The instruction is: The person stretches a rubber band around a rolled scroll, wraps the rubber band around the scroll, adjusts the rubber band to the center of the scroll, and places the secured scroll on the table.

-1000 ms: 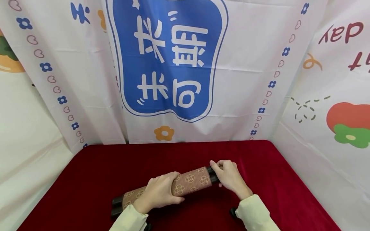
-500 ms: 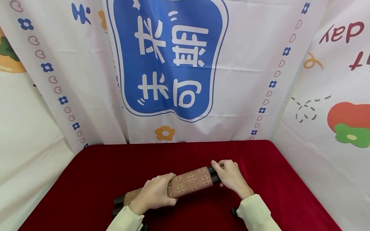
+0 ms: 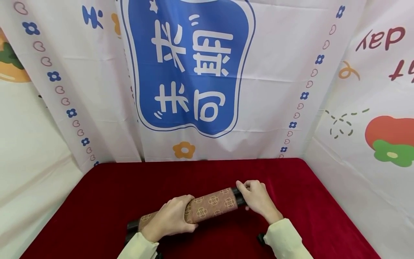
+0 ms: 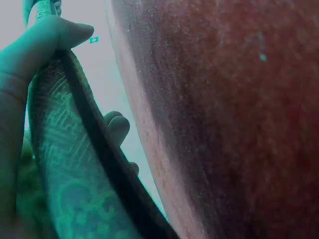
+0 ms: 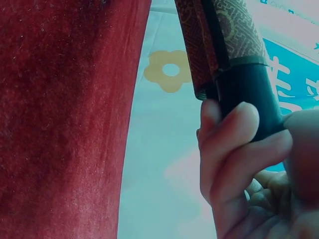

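Observation:
A brown patterned scroll (image 3: 213, 205), wound from both ends into two parallel rolls with dark rod ends, slants across the front of the table. My left hand (image 3: 173, 217) grips it round the middle, thumb along the near side. In the left wrist view the fingertips (image 4: 118, 128) show past the far side of the scroll (image 4: 75, 164). The right hand (image 3: 255, 196) holds the dark rod ends at the right. In the right wrist view its fingers (image 5: 239, 124) curl round the black knob (image 5: 249, 94). Part of the scroll is hidden under the left hand.
A dark red velvet cloth (image 3: 136, 187) covers the table. Behind it hangs a white printed curtain (image 3: 268, 108) with a blue panel (image 3: 187, 72), and another printed curtain (image 3: 355, 151) stands at the right side.
My left hand has slid a little to the left along the scroll, baring more of its pattern. The right hand keeps its hold on the rod ends and has hardly moved.

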A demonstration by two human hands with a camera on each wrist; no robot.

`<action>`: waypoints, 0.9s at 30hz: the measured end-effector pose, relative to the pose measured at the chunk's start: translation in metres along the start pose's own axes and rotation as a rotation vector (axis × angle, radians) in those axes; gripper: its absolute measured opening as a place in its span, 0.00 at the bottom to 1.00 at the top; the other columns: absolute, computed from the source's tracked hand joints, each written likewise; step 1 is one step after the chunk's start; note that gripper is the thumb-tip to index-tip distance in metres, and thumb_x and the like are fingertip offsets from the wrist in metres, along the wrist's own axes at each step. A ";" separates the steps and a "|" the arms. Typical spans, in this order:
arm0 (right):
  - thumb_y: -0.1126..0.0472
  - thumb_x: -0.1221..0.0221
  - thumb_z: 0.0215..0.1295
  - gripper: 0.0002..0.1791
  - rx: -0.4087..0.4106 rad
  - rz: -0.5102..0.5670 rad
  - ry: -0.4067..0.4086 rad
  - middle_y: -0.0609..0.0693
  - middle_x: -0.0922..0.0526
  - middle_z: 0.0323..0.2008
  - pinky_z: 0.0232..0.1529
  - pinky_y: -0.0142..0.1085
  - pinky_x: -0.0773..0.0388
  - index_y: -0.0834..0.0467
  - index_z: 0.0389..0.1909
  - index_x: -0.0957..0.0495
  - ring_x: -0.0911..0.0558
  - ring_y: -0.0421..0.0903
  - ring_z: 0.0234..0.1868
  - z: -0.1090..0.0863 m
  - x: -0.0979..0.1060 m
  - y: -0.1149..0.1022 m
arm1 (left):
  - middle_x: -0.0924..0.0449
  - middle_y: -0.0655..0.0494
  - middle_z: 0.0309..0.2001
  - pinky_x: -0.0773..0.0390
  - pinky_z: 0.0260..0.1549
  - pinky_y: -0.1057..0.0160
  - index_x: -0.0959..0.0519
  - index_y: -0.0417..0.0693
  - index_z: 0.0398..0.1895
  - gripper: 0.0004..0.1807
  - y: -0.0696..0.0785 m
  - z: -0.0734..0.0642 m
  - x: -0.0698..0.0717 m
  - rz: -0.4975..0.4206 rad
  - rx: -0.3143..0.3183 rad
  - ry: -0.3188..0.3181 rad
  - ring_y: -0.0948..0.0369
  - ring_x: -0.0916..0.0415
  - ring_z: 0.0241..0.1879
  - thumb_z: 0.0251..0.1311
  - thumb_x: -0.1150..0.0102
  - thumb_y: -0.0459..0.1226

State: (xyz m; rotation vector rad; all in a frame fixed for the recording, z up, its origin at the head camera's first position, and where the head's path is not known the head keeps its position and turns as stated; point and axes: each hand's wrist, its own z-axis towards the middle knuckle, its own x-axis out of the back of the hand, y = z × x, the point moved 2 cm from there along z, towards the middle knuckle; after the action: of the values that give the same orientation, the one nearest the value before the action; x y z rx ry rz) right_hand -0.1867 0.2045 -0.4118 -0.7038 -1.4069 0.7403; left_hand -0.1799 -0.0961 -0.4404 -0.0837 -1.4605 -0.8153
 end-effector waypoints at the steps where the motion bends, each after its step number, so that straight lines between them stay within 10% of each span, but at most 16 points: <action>1: 0.46 0.44 0.80 0.21 -0.003 -0.003 0.002 0.52 0.21 0.18 0.21 0.38 0.24 0.55 0.30 0.16 0.19 0.48 0.13 0.000 0.001 0.000 | 0.14 0.60 0.48 0.18 0.36 0.60 0.20 0.48 0.59 0.39 -0.001 -0.001 0.000 0.005 0.000 0.002 0.66 0.20 0.40 0.43 0.18 0.53; 14: 0.50 0.42 0.79 0.16 -0.022 -0.036 0.015 0.51 0.15 0.24 0.23 0.38 0.19 0.59 0.42 0.14 0.16 0.47 0.20 0.001 0.003 0.005 | 0.15 0.63 0.50 0.19 0.30 0.59 0.17 0.51 0.60 0.41 -0.001 -0.004 0.006 0.068 0.007 0.057 0.63 0.17 0.41 0.43 0.17 0.60; 27: 0.48 0.39 0.76 0.25 0.040 -0.313 -0.023 0.57 0.15 0.61 0.58 0.55 0.17 0.58 0.66 0.21 0.15 0.54 0.59 -0.010 0.010 -0.010 | 0.14 0.55 0.53 0.14 0.38 0.47 0.16 0.47 0.61 0.42 -0.015 0.014 0.002 0.080 0.038 0.040 0.53 0.16 0.50 0.41 0.14 0.56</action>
State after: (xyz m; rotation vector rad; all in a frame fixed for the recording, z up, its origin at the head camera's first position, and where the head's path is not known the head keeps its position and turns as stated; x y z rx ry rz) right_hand -0.1756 0.2062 -0.3984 -0.4313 -1.4765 0.5289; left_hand -0.1999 -0.1010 -0.4428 -0.0966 -1.4257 -0.7203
